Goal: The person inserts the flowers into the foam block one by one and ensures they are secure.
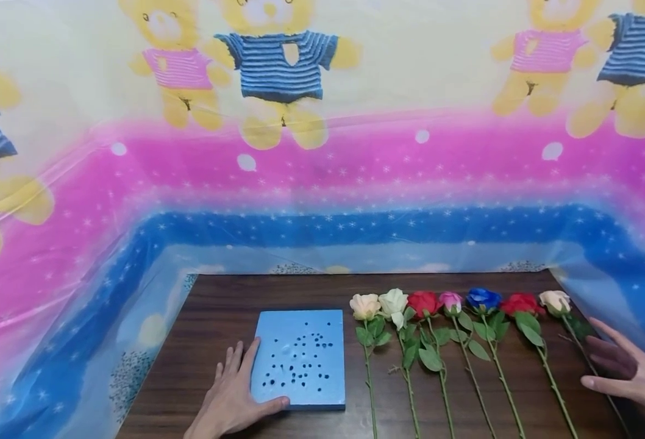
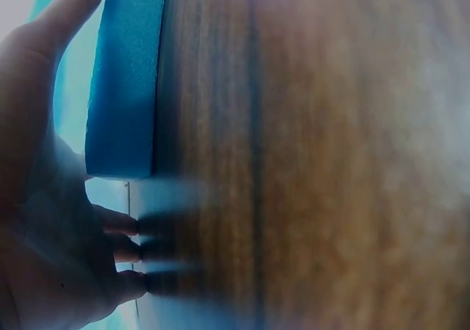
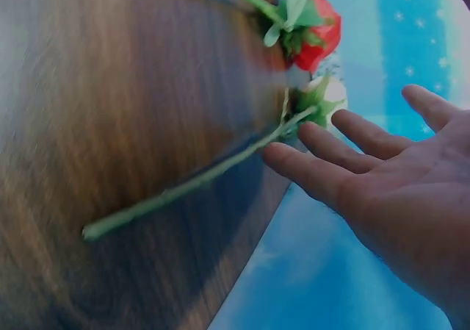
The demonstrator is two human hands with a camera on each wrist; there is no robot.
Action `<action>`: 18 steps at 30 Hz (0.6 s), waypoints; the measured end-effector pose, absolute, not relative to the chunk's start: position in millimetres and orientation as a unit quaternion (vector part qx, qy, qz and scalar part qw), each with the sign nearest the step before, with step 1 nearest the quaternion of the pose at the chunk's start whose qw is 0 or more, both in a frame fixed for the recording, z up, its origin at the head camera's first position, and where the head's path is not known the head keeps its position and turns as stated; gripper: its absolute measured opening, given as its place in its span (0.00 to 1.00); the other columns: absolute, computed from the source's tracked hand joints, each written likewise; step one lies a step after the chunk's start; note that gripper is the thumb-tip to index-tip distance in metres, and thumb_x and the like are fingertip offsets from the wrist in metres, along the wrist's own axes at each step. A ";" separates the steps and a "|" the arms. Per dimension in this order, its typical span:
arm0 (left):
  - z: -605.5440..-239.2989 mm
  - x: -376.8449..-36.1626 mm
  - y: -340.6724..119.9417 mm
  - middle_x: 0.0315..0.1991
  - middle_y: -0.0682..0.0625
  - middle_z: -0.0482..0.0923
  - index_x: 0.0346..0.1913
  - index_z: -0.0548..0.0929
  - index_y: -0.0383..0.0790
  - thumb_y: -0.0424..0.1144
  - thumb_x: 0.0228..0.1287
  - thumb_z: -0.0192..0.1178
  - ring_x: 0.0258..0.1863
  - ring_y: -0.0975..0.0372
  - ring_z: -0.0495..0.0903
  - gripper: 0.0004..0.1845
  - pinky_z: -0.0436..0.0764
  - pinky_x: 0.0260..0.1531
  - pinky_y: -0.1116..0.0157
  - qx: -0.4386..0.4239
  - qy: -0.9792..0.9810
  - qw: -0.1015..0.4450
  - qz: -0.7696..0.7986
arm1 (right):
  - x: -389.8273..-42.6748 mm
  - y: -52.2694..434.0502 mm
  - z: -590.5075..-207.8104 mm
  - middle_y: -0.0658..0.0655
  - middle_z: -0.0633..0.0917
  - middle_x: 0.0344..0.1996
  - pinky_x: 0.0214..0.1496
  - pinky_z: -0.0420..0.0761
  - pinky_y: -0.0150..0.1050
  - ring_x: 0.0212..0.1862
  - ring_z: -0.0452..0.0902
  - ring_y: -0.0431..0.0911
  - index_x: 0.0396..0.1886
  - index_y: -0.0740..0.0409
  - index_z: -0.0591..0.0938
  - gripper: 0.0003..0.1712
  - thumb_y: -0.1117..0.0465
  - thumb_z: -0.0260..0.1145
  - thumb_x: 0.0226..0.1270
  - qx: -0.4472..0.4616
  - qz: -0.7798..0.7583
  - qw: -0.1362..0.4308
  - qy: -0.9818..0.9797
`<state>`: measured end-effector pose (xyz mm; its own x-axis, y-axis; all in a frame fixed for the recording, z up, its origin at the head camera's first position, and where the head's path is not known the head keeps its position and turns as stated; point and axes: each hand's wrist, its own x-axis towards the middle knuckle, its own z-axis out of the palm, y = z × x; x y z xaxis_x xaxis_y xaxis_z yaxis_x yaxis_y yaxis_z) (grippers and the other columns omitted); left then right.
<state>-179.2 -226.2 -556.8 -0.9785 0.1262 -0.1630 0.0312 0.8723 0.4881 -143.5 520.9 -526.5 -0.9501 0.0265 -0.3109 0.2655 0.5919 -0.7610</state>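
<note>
A light-blue foam block (image 1: 300,360) dotted with many small holes lies flat on the table. My left hand (image 1: 229,387) spans its near-left corner, index finger along the left side and thumb at the near edge. In the left wrist view, the side of the foam block (image 2: 125,80) shows beside the thumb, while other fingertips touch the tabletop. My right hand (image 1: 624,369), fingers spread, is at the stem of the rightmost cream rose (image 1: 555,302). In the right wrist view, the fingertips are close to that rose stem (image 3: 191,187); whether they touch it I cannot tell.
Between block and right hand lie a peach rose (image 1: 365,306), white rose (image 1: 394,306), red rose (image 1: 424,303), pink rose (image 1: 451,302), blue rose (image 1: 484,299) and another red rose (image 1: 522,303), stems toward me. A bear-printed sheet (image 1: 328,171) hangs around the dark wooden table (image 1: 218,305).
</note>
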 end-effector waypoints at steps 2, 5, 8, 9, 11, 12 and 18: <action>-557.0 -179.0 -227.0 0.88 0.23 0.43 0.93 0.48 0.46 0.84 0.50 0.73 0.87 0.27 0.41 0.78 0.44 0.80 0.23 0.039 0.963 0.096 0.247 | -146.0 521.7 -529.3 0.92 0.37 0.81 0.60 0.73 0.84 0.74 0.46 0.95 0.86 0.41 0.15 0.76 0.44 0.73 0.81 0.090 -0.440 0.139 0.883; -556.9 -178.6 -227.8 0.88 0.23 0.43 0.93 0.48 0.46 0.85 0.50 0.73 0.87 0.27 0.40 0.78 0.43 0.80 0.24 0.041 0.964 0.097 0.246 | -147.3 524.1 -534.8 0.94 0.37 0.79 0.61 0.71 0.85 0.73 0.45 0.95 0.86 0.52 0.16 0.77 0.45 0.74 0.81 0.095 -0.424 0.143 0.889; -556.5 -178.7 -228.1 0.88 0.23 0.43 0.93 0.48 0.46 0.84 0.51 0.73 0.87 0.27 0.40 0.78 0.43 0.80 0.24 0.044 0.964 0.093 0.246 | -147.6 526.3 -538.5 0.95 0.38 0.78 0.62 0.72 0.84 0.73 0.46 0.96 0.86 0.56 0.16 0.78 0.44 0.75 0.80 0.096 -0.410 0.149 0.895; -556.3 -178.8 -228.2 0.88 0.23 0.43 0.93 0.48 0.46 0.84 0.51 0.72 0.87 0.27 0.40 0.78 0.43 0.80 0.24 0.045 0.964 0.093 0.246 | -148.5 527.3 -539.3 0.95 0.39 0.78 0.62 0.73 0.84 0.72 0.46 0.96 0.86 0.56 0.16 0.78 0.44 0.75 0.80 0.094 -0.407 0.152 0.896; -556.0 -178.9 -228.5 0.88 0.23 0.43 0.93 0.48 0.46 0.84 0.51 0.72 0.87 0.27 0.40 0.77 0.43 0.80 0.24 0.046 0.964 0.092 0.246 | -150.6 530.0 -541.2 0.95 0.39 0.78 0.61 0.75 0.81 0.73 0.47 0.95 0.86 0.55 0.15 0.78 0.42 0.73 0.81 0.094 -0.408 0.162 0.893; -555.9 -179.0 -228.5 0.88 0.23 0.42 0.94 0.47 0.47 0.84 0.51 0.72 0.87 0.27 0.40 0.77 0.43 0.81 0.24 0.046 0.964 0.093 0.246 | -151.9 531.7 -542.4 0.95 0.40 0.79 0.61 0.77 0.80 0.73 0.47 0.95 0.86 0.55 0.15 0.77 0.42 0.73 0.81 0.094 -0.406 0.166 0.894; -556.7 -179.2 -228.6 0.88 0.23 0.42 0.94 0.48 0.47 0.84 0.51 0.72 0.87 0.27 0.40 0.77 0.43 0.81 0.24 0.049 0.963 0.096 0.247 | -154.8 542.8 -557.7 0.93 0.43 0.80 0.65 0.74 0.81 0.74 0.48 0.93 0.85 0.58 0.15 0.76 0.40 0.70 0.83 0.092 -0.411 0.175 0.890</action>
<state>-179.2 -228.6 -556.7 -0.9768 0.1413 -0.1610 0.0463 0.8732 0.4852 -154.8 542.8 -557.7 -0.9216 0.0190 -0.3876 0.3073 0.6455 -0.6992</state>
